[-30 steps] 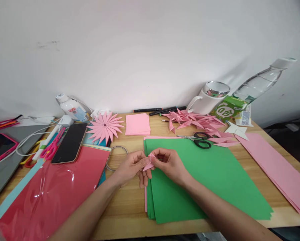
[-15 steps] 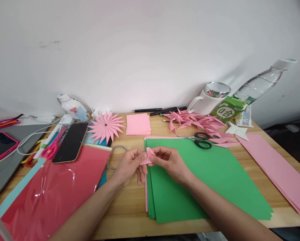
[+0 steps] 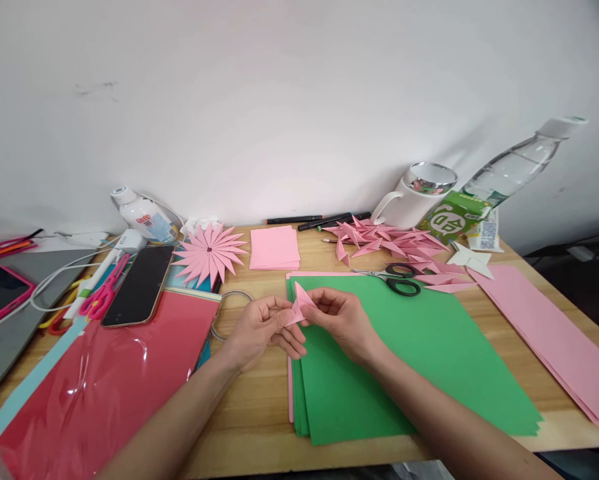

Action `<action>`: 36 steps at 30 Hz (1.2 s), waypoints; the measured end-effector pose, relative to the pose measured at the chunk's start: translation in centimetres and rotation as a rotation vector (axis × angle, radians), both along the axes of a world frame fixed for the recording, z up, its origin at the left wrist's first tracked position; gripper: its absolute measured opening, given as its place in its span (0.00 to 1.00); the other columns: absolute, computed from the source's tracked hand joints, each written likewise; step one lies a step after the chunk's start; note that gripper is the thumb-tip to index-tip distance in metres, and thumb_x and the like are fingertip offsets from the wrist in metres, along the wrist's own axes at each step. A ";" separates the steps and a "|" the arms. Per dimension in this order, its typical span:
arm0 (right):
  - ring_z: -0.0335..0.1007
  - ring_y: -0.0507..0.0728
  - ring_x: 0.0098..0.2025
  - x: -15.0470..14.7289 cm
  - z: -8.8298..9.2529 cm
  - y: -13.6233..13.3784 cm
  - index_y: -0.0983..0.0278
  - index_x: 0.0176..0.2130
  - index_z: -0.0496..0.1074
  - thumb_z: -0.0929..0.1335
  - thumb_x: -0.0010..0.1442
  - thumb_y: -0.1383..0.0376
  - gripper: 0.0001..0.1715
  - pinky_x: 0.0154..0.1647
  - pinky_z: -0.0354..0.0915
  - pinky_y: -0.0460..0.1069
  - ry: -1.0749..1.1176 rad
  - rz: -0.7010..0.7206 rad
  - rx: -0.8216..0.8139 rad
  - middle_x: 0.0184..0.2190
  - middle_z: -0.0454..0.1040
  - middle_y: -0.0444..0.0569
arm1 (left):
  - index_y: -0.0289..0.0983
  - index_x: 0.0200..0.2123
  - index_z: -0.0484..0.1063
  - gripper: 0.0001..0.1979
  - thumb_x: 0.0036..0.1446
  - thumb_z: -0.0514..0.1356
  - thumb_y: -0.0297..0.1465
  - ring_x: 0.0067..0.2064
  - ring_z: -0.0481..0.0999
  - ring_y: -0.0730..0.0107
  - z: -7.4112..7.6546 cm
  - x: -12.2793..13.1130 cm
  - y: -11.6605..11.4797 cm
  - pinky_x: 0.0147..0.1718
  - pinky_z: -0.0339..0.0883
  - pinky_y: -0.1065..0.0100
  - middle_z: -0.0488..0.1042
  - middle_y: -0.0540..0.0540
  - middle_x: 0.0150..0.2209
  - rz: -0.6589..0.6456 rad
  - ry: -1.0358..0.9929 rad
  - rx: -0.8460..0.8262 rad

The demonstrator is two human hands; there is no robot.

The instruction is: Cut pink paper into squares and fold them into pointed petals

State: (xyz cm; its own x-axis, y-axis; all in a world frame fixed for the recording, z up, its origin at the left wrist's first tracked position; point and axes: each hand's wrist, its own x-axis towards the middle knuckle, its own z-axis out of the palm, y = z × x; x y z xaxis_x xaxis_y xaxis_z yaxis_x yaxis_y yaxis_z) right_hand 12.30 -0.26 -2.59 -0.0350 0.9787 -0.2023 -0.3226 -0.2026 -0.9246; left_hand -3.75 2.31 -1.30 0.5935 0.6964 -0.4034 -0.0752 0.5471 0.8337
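Between my hands is a small folded piece of pink paper (image 3: 301, 303), its pointed tip up. My left hand (image 3: 264, 328) pinches its left side between thumb and forefinger, the other fingers loosely spread below. From the right, my right hand (image 3: 337, 317) pinches the other side, fingers curled. Both hold it over the left edge of a stack of green paper (image 3: 404, 360). Behind lie a pile of square pink sheets (image 3: 274, 247) and a pink pointed paper star (image 3: 209, 250). Several folded pink pieces (image 3: 389, 243) are heaped at the back right.
Black-handled scissors (image 3: 402, 279) rest on the green stack. A white mug (image 3: 417, 197) and a tilted water bottle (image 3: 524, 160) stand by the wall. Long pink sheets (image 3: 549, 340) lie at right. A phone (image 3: 139, 285), pink scissors (image 3: 104, 290) and red wrapped paper (image 3: 129, 373) occupy the left.
The folded pink paper has turned so that its point stands up and its fold looks sharper. My left hand's lower fingers have spread a little to the right.
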 end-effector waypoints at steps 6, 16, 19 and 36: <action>0.69 0.50 0.26 -0.2 0.0 0.0 0.65 0.29 0.76 0.76 0.41 0.59 0.15 0.31 0.69 0.45 0.000 -0.001 0.011 0.26 0.76 0.44 | 0.33 0.34 0.63 0.18 0.50 0.64 0.40 0.19 0.77 0.65 -0.1 0.4 -0.5 0.17 0.71 0.70 0.75 0.48 0.20 0.080 0.067 0.118; 0.71 0.52 0.27 -0.2 0.0 0.0 0.65 0.29 0.75 0.77 0.39 0.57 0.18 0.32 0.70 0.48 -0.059 -0.056 0.036 0.27 0.76 0.46 | 0.33 0.34 0.65 0.21 0.47 0.65 0.43 0.23 0.78 0.65 -0.4 0.4 -0.2 0.22 0.74 0.67 0.76 0.46 0.26 0.078 0.118 0.195; 0.70 0.53 0.26 -0.3 0.1 0.0 0.64 0.28 0.74 0.74 0.43 0.53 0.18 0.31 0.70 0.49 -0.109 -0.055 0.056 0.26 0.76 0.47 | 0.33 0.32 0.65 0.17 0.50 0.63 0.41 0.21 0.76 0.68 -0.1 0.7 -0.5 0.20 0.72 0.68 0.74 0.48 0.23 0.103 0.206 0.267; 0.69 0.56 0.29 -0.6 -0.7 -0.8 0.64 0.27 0.73 0.71 0.51 0.53 0.17 0.31 0.67 0.50 -0.365 -0.064 0.214 0.27 0.74 0.49 | 0.38 0.29 0.68 0.04 0.53 0.60 0.32 0.24 0.75 0.71 -1.1 0.3 -1.0 0.24 0.71 0.70 0.73 0.52 0.24 0.281 0.358 0.673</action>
